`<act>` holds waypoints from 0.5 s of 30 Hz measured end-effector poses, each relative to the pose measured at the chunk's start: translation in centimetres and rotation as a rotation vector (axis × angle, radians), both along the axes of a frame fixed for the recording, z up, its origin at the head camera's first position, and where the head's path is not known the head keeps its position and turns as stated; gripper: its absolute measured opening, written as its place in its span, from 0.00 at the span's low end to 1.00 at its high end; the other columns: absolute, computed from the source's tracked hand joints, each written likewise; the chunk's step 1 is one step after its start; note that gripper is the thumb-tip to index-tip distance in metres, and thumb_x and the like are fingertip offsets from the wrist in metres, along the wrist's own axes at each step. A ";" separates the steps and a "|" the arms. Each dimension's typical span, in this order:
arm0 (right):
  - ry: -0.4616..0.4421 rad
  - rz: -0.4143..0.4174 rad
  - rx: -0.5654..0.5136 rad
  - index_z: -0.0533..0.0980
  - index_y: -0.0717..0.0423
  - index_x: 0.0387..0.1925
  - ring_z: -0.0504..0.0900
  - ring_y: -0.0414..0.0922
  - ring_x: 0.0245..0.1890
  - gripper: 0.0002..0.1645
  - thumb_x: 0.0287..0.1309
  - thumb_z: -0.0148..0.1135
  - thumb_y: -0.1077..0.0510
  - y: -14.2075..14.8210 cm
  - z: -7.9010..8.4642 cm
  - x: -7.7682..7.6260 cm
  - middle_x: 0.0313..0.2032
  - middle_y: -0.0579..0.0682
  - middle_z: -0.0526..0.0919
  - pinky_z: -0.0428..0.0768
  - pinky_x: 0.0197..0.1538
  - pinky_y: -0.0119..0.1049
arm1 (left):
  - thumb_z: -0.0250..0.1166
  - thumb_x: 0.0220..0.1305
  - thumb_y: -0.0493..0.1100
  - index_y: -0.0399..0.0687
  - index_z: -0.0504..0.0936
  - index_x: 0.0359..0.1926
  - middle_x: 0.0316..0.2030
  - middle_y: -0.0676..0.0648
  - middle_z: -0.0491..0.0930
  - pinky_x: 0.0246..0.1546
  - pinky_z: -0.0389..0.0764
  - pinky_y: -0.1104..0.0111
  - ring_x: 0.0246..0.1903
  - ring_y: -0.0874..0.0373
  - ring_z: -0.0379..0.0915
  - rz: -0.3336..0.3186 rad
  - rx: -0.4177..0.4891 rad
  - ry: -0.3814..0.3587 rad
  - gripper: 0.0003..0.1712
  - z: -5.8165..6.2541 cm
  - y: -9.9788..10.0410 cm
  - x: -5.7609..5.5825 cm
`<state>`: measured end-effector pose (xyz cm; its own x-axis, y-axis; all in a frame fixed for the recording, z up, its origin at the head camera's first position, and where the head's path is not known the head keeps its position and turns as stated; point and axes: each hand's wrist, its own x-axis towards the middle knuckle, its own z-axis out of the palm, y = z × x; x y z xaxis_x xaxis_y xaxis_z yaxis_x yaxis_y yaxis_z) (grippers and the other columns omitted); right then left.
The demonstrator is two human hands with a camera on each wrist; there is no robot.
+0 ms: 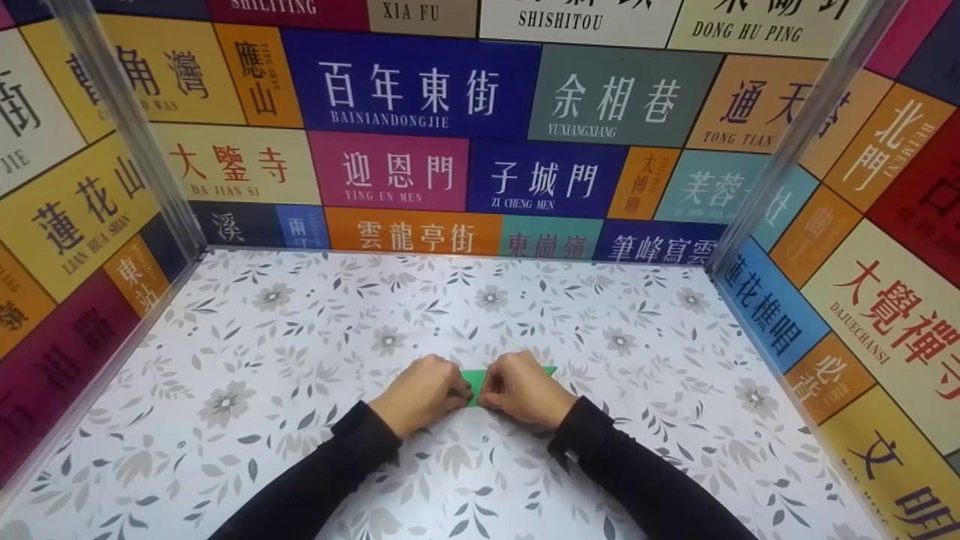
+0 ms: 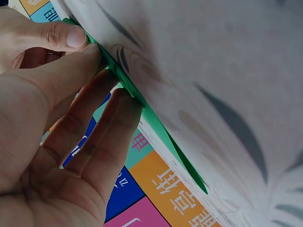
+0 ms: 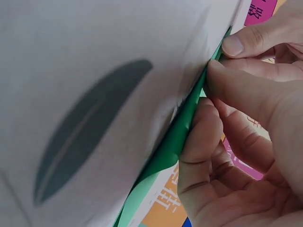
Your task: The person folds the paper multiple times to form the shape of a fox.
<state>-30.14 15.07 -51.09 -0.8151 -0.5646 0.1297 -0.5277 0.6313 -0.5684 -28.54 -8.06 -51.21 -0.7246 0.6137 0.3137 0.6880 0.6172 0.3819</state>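
Observation:
A folded piece of green paper (image 1: 474, 381) lies low over the table between the two hands, its pointed tip showing past the right knuckles. My left hand (image 1: 426, 391) pinches the paper's near edge, thumb on one side and fingertips behind. Close beside it, my right hand (image 1: 525, 390) pinches the same edge between thumb and bent index finger. In the left wrist view the green paper (image 2: 165, 132) appears as a thin strip running to a point. The right wrist view shows the green paper (image 3: 173, 146) with a layer curling open at its lower end. Fingers hide its middle.
A white tabletop (image 1: 322, 465) with grey flowers and leaves spreads around the hands. Panels of coloured signs with Chinese characters (image 1: 409, 90) stand at the back and both sides, with clear strips (image 1: 772, 161) along the corners. Black sleeves (image 1: 307, 476) cover both forearms.

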 end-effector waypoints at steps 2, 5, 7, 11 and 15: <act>-0.002 0.002 0.006 0.93 0.53 0.30 0.79 0.31 0.23 0.07 0.63 0.85 0.63 0.0 0.0 0.0 0.24 0.43 0.92 0.81 0.31 0.28 | 0.84 0.62 0.32 0.48 1.00 0.40 0.34 0.47 0.96 0.45 0.96 0.58 0.36 0.49 0.95 0.000 -0.003 -0.009 0.08 0.0 0.0 0.0; -0.007 -0.001 0.012 0.93 0.52 0.31 0.79 0.31 0.23 0.07 0.64 0.86 0.62 0.0 0.1 0.0 0.25 0.43 0.92 0.81 0.31 0.28 | 0.84 0.63 0.32 0.46 1.00 0.41 0.35 0.46 0.97 0.47 0.96 0.58 0.38 0.48 0.95 0.004 -0.005 -0.031 0.07 0.1 0.0 -0.1; -0.005 -0.003 0.011 0.93 0.52 0.31 0.79 0.31 0.23 0.07 0.64 0.86 0.62 0.1 0.2 0.0 0.25 0.43 0.92 0.81 0.31 0.28 | 0.84 0.64 0.32 0.46 0.99 0.41 0.36 0.45 0.97 0.48 0.96 0.57 0.39 0.48 0.95 0.014 -0.008 -0.049 0.07 0.2 0.0 -0.2; 0.010 0.005 0.016 0.93 0.53 0.31 0.79 0.31 0.23 0.07 0.63 0.87 0.62 0.1 0.2 -0.1 0.25 0.44 0.93 0.81 0.31 0.29 | 0.84 0.64 0.33 0.45 0.99 0.42 0.38 0.45 0.97 0.51 0.96 0.56 0.41 0.47 0.96 0.037 -0.019 -0.070 0.07 0.3 0.1 -0.2; 0.036 0.015 0.027 0.92 0.55 0.29 0.78 0.32 0.23 0.08 0.62 0.86 0.64 0.4 0.2 -0.2 0.25 0.45 0.92 0.80 0.32 0.29 | 0.84 0.64 0.33 0.46 0.99 0.42 0.38 0.45 0.97 0.51 0.96 0.55 0.41 0.47 0.96 0.045 -0.033 -0.070 0.07 0.3 0.1 -0.1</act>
